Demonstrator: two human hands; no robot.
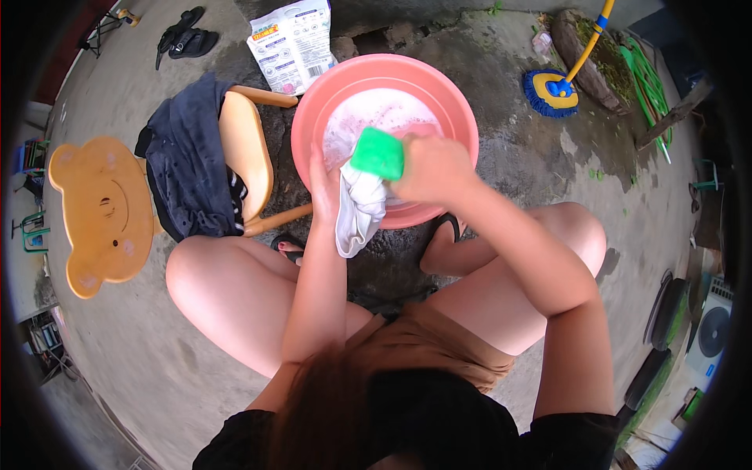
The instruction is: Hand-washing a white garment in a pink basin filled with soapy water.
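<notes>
A pink plastic basin [455, 111] stands on the ground in front of me, with white suds [379, 106] over the water in it. At its near side, my left hand [326, 185] holds a bunched white cloth [361, 202], whose lower end hangs outside the rim. My right hand [432, 167] grips a green rectangular block [377, 154], held over the cloth's upper part. I cannot tell whether the block is soap or a brush, or whether it touches the cloth. More of a pinkish thing shows in the suds behind my right hand.
Left of the basin is a wooden chair [249, 153] with a bear-face backrest [108, 217] and dark clothing [185, 164] over it. A printed detergent bag [294, 47] stands behind. Black sandals [191, 41] lie at upper left. A blue-and-yellow mop [552, 94] and green hose [643, 82] are at right.
</notes>
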